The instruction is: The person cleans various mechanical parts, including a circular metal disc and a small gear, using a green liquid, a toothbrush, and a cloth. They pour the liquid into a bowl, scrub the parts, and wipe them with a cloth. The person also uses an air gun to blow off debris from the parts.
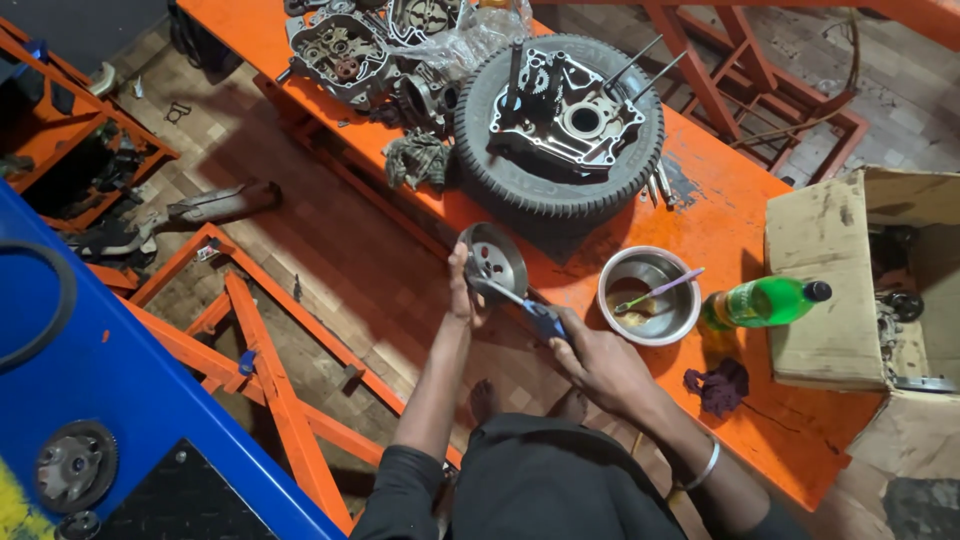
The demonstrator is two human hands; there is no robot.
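Left hand (462, 292) clamps the rim of a round metal drum part (493, 262), tilted on edge at the near lip of the orange counter (720, 215), open face toward the person, probably so the inside can be reached. Right hand (600, 362) has a closed grip on a blue-handled tool (520, 305); its shaft runs up-left into the drum's cavity. Tip contact is too small to tell.

Just right of the drum: steel bowl (650, 295) with a patch of yellowish paste at the bottom and a thin brush or stick (660, 291) leaning on its rim, within reach of the tool hand. Further right, a green bottle (765, 302) lying on its side, dark cap pointing right. Dark rag (718, 385) near it.

Far side: small tyre (520, 180) laid flat, used as a cradle for an engine case (565, 110), studs up. More casings (345, 50) far left. Open cardboard box (830, 280) at right holds dark parts, not identifiable.
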